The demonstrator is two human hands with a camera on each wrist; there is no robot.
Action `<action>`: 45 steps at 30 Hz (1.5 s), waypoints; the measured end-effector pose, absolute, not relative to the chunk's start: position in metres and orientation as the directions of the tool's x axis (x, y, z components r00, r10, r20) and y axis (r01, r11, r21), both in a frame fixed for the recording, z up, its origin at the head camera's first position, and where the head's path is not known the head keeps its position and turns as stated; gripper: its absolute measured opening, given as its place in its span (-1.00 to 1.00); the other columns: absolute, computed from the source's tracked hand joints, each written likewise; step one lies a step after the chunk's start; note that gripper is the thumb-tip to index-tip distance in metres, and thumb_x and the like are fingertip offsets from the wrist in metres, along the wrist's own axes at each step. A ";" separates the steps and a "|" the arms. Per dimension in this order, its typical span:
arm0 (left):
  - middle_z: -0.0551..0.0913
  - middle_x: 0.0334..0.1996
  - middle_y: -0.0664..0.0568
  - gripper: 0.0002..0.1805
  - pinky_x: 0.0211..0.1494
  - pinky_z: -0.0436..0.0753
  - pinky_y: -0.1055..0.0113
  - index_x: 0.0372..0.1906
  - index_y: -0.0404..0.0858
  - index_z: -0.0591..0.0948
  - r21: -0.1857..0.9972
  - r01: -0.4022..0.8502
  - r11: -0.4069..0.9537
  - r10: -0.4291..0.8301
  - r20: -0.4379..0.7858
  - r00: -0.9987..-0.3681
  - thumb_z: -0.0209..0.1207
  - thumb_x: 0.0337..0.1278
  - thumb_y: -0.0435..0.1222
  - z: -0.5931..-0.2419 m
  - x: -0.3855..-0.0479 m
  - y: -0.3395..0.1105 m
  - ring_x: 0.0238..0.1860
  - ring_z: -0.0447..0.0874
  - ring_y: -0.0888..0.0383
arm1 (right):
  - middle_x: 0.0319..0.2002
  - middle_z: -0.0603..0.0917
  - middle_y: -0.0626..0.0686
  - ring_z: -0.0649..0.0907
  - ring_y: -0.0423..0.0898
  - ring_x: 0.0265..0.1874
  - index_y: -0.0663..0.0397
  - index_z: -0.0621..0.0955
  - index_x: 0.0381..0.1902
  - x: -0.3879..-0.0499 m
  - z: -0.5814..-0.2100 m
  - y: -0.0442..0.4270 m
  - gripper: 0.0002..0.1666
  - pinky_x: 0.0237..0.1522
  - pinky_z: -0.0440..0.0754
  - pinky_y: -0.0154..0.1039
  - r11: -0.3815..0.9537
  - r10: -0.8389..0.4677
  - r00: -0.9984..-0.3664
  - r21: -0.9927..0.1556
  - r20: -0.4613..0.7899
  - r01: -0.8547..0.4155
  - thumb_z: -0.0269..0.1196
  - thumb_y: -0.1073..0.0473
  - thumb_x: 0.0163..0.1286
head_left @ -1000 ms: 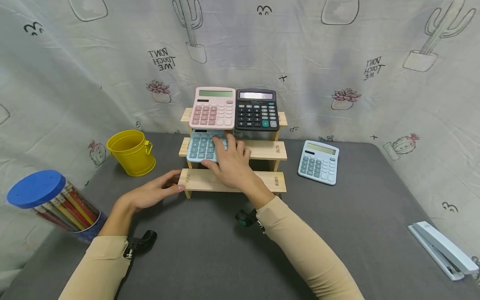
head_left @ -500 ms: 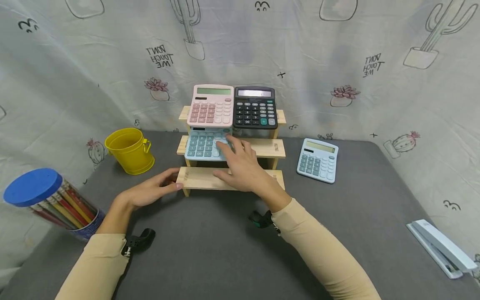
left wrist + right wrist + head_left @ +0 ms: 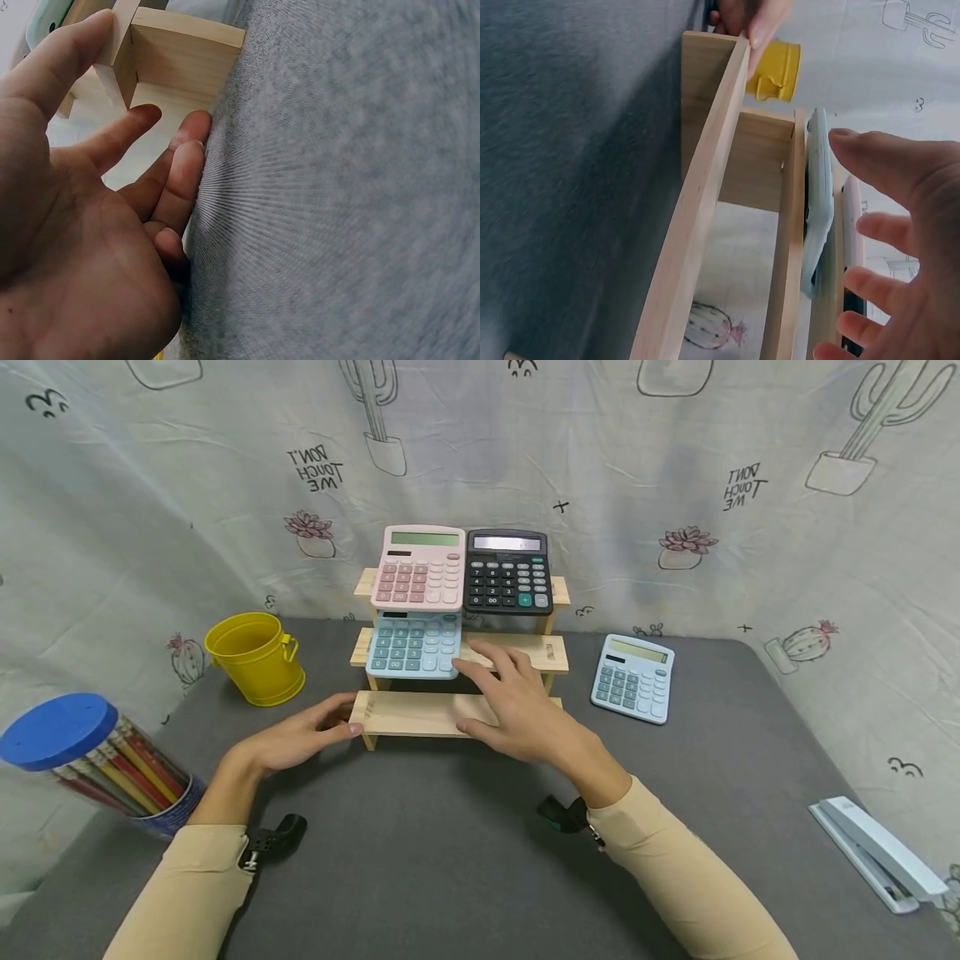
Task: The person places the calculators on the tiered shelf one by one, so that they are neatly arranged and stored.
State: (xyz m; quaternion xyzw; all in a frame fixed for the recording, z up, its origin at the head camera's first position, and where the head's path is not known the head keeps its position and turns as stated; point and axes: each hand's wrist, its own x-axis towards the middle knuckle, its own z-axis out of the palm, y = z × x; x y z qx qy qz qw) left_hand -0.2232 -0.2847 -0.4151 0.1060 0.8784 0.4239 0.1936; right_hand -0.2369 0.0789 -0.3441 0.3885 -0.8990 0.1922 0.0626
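Observation:
A three-step wooden display stand point(image 3: 420, 713) stands at the middle of the table. My left hand point(image 3: 296, 740) holds the left end of its lowest step, thumb at the front edge and index finger farther back, as the left wrist view shows. On the middle step leans a light blue calculator point(image 3: 412, 647), its top partly hidden behind the upper row. My right hand point(image 3: 525, 706) hovers in front of the steps, fingers spread and holding nothing, index fingertip near that calculator's lower right corner. A pink calculator point(image 3: 420, 568) and a black calculator point(image 3: 507, 572) sit side by side on the top step.
Right of the stand lies another light blue calculator point(image 3: 633, 678). A stapler point(image 3: 873, 852) is near the table's right edge. At left are a yellow bucket point(image 3: 255, 660) and a blue-lidded tub of pencils point(image 3: 131, 768). A printed curtain point(image 3: 480, 460) hangs behind.
My right hand has come off the light blue calculator and moved right and toward me, uncovering its keys. The left hand stays at the stand's end. The view has shifted slightly.

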 end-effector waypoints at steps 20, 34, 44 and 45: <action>0.32 0.47 -0.23 -0.15 0.43 0.30 -0.24 0.64 -0.15 0.05 0.788 0.016 0.615 0.341 -0.248 -0.907 0.07 0.51 0.14 -0.411 -0.224 -0.284 0.42 0.31 -0.18 | 0.58 0.13 0.15 0.12 0.33 0.49 -0.14 0.34 0.53 -0.231 -0.351 0.150 -0.17 0.40 0.02 0.38 0.614 -0.655 -0.695 -0.326 0.298 -0.719 0.39 -0.08 0.40; 0.33 0.45 -0.24 -0.16 0.41 0.32 -0.22 0.64 -0.14 0.05 0.782 0.018 0.623 0.344 -0.254 -0.904 0.07 0.51 0.13 -0.414 -0.223 -0.287 0.40 0.32 -0.18 | 0.48 0.29 0.20 0.18 0.37 0.40 0.02 0.47 0.41 -0.246 -0.371 0.196 -0.32 0.25 0.06 0.46 0.657 -0.525 -0.748 -0.366 0.406 -0.659 0.40 0.12 0.39; 0.32 0.46 -0.25 -0.17 0.40 0.32 -0.21 0.64 -0.17 0.06 0.786 0.023 0.618 0.351 -0.249 -0.903 0.05 0.53 0.11 -0.416 -0.223 -0.284 0.41 0.31 -0.19 | 0.50 0.26 0.21 0.14 0.40 0.40 0.01 0.44 0.44 -0.255 -0.385 0.218 -0.31 0.21 0.05 0.52 0.717 -0.455 -0.823 -0.408 0.340 -0.565 0.38 0.08 0.42; 0.31 0.46 -0.25 -0.17 0.41 0.32 -0.22 0.64 -0.17 0.05 0.786 0.023 0.617 0.350 -0.248 -0.903 0.05 0.53 0.11 -0.416 -0.223 -0.284 0.41 0.31 -0.19 | 0.51 0.25 0.22 0.14 0.42 0.39 0.01 0.44 0.45 -0.256 -0.386 0.220 -0.30 0.20 0.06 0.53 0.721 -0.451 -0.829 -0.413 0.331 -0.556 0.37 0.07 0.42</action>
